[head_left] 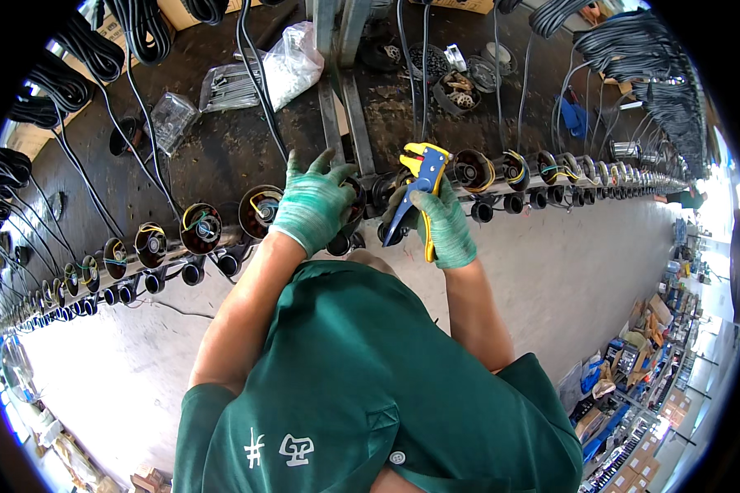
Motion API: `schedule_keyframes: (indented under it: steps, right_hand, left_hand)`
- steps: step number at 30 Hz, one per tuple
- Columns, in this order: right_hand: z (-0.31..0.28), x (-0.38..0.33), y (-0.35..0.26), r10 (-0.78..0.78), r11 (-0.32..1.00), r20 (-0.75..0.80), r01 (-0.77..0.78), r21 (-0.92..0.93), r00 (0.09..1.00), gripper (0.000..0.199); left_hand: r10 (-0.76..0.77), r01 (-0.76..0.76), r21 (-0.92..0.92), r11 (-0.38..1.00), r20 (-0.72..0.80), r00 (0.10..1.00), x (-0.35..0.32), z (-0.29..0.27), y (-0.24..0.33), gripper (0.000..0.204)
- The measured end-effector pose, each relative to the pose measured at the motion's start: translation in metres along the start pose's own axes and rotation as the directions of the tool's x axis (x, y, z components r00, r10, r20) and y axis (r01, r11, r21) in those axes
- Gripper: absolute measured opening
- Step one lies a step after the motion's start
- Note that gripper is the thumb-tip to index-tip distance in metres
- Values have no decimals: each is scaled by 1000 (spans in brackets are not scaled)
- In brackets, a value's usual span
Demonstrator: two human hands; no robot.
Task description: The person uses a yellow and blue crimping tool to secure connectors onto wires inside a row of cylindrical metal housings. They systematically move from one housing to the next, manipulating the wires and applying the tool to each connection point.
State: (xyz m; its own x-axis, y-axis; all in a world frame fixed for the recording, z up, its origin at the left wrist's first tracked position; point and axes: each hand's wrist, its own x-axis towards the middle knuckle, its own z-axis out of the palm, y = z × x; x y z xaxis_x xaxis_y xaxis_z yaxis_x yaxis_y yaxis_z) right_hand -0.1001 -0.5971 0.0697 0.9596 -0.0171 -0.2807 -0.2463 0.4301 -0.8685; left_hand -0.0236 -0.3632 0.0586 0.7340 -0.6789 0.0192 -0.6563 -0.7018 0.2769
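My left hand (314, 205), in a green knit glove, has its fingers spread at the near edge of the bench. It touches or lies right against a dark round housing (357, 202), partly hidden by the glove. My right hand (449, 220), gloved alike, is closed around blue-and-yellow wire strippers (423, 185), their yellow-tipped head pointing up and away from me. Left of my left hand an open round housing (261, 209) shows wires inside. Another, with a coppery ring (474, 171), sits right of the strippers. What lies behind the strippers is mostly hidden.
Rows of similar housings (201, 228) run along the bench edge both ways, with black cables (259, 78) rising from them. On the dark bench (222, 164) lie plastic bags (292, 66) and tins of small parts (457, 92). A metal upright (349, 115) stands ahead. Loaded shelves (633, 386) line the right.
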Motion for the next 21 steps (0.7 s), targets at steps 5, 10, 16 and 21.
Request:
schedule_keyframes:
  steps: [5,10,16,21]
  right_hand:
    - [9,-2,-7,73,997,174,-66,-45,982,63]
    - [28,11,6,254,967,211,-251,-45,944,58]
    - [43,40,7,331,943,331,-323,-82,883,54]
    - [38,49,2,446,893,408,-425,-147,796,59]
  left_hand:
    - [-184,131,-168,977,-353,917,-16,20,-14,23]
    - [-361,172,-459,872,-365,858,-25,33,-28,21]
    - [-357,97,-533,840,-410,839,-29,33,-34,21]
    - [-340,58,-496,866,-501,796,-27,39,-34,20]
